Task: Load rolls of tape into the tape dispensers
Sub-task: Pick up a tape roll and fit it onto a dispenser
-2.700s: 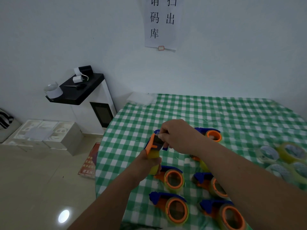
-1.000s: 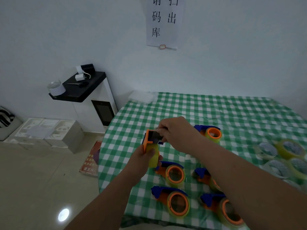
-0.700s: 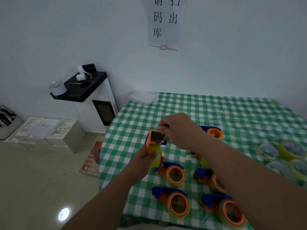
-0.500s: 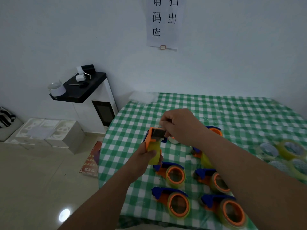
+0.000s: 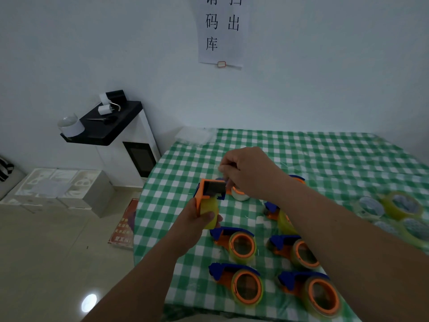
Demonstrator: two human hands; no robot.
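Loaded orange-and-blue plastic dispensers (image 5: 241,246) lie nearest on checked cloth (image 5: 325,159). Left hand (image 5: 197,223) grips raised dispenser (image 5: 209,194), its yellowish tape roll (image 5: 210,211) mounted; right hand (image 5: 248,173) pinches above it. Wall sheet (image 5: 220,31) reads 码, 库, 出.

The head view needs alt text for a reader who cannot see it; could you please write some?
A left hand grips an orange tape dispenser holding a yellow roll while the right hand pinches at its top. Below them, loaded dispensers lie on a green checked tablecloth, with loose tape rolls at right.
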